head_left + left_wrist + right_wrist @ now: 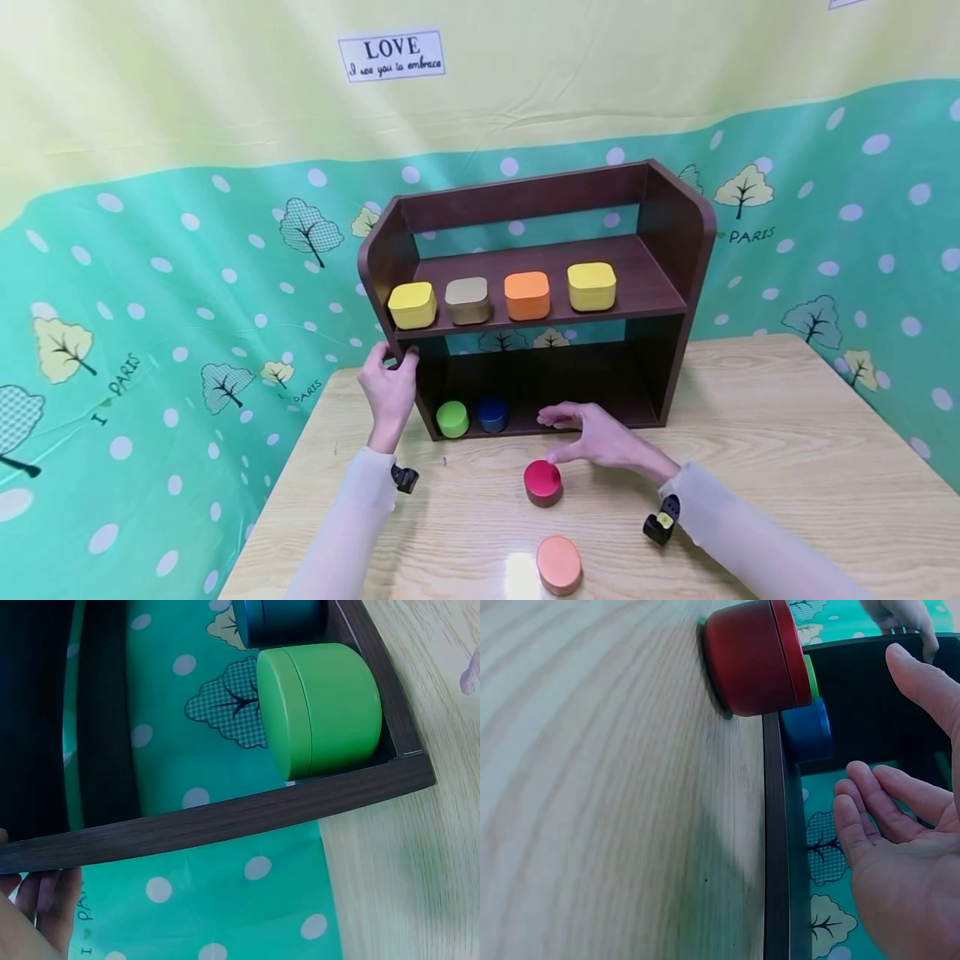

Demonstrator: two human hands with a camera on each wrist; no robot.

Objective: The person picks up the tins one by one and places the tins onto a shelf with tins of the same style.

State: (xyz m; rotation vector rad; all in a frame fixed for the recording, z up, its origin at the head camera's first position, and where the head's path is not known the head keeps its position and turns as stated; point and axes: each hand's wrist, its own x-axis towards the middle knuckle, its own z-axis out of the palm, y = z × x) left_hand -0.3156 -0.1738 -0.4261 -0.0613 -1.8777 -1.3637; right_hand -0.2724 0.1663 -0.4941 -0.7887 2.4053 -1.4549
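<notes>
My left hand (389, 388) grips the left side panel of a dark brown two-tier shelf (525, 192), thumb on the inner side and fingers outside. In the left wrist view its fingers (56, 904) show beside the panel's edge. My right hand (600, 435) holds nothing; its fingers are loosely bent in front of the lower tier. Just below its thumb stands a round red tin (542, 483) on the table. A round green tin (452, 419) and a round blue tin (492, 414) sit at the left of the lower tier.
On the upper tier stand a yellow square tin (412, 306), a grey-beige one (468, 301), an orange one (527, 296) and another yellow one (592, 287). A round salmon tin (558, 565) is near the front of the wooden table (787, 467). A patterned cloth (187, 275) hangs behind.
</notes>
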